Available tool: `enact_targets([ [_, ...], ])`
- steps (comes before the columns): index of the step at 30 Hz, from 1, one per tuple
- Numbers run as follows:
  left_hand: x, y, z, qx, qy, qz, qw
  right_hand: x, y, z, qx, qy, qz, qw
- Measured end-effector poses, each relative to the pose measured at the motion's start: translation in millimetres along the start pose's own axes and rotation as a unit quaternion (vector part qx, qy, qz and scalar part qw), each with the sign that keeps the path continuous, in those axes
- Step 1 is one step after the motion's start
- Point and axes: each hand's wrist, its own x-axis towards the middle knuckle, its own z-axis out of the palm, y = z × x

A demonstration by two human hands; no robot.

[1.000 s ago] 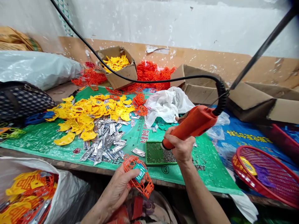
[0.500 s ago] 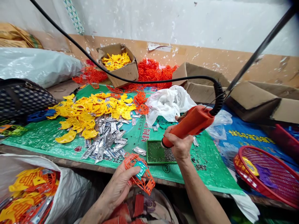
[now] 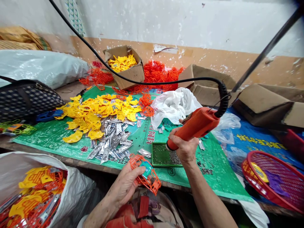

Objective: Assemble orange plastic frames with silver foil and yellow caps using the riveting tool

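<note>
My left hand [image 3: 129, 180] is closed on an orange plastic frame [image 3: 154, 183], with the thumb pressing a teal plastic piece [image 3: 146, 168] against it. My right hand [image 3: 186, 147] wraps round an orange-red electric screwdriver [image 3: 196, 126]. Its lower end tilts down over a green tray [image 3: 158, 165] with a grid of holes, and the tip is hidden. Small dark screws [image 3: 175, 158] fill the tray's right side. Left of the tray lies a heap of silvery metal-look strips [image 3: 114, 139], beside a pile of yellow plastic parts [image 3: 95, 109].
A black cable [image 3: 166, 83] runs from the screwdriver across the view. At lower left stands a white sack [image 3: 78, 193] of orange and yellow parts. A red basket [image 3: 285, 167] sits at right. Cardboard boxes [image 3: 131, 76], orange frames [image 3: 159, 72] and a white bag [image 3: 174, 104] lie behind.
The whole view has shifted slightly, so things appear a little further right. Both hands keep their holds; the screwdriver stays over the tray.
</note>
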Motion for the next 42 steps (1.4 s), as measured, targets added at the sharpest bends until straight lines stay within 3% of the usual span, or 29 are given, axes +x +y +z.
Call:
enact_targets([
  [5, 3, 0, -0.4, -0.003, -0.007, 0.007, 1.0, 4, -2, -2, 0.021, 0.005, 0.005, 1.0],
  [9, 2, 1, 3.1, -0.006, -0.011, 0.019, 1.0, -1, -27, 0, 0.095, -0.011, 0.014, 0.995],
  [16, 3, -1, 4.6, -0.023, -0.006, 0.034, 0.999, -35, -70, 6, 0.255, -0.15, 0.082, 0.952],
  [20, 2, -2, 4.9, -0.018, -0.024, 0.035, 0.999, -49, -70, 12, 0.29, -0.177, 0.106, 0.935],
  [33, 2, -3, 6.0, -0.03, -0.036, 0.059, 0.997, -53, -63, 18, 0.279, -0.176, 0.122, 0.936],
  [42, 4, -4, 7.0, -0.024, -0.015, 0.049, 0.998, -52, -57, 17, 0.287, -0.17, 0.126, 0.934],
])
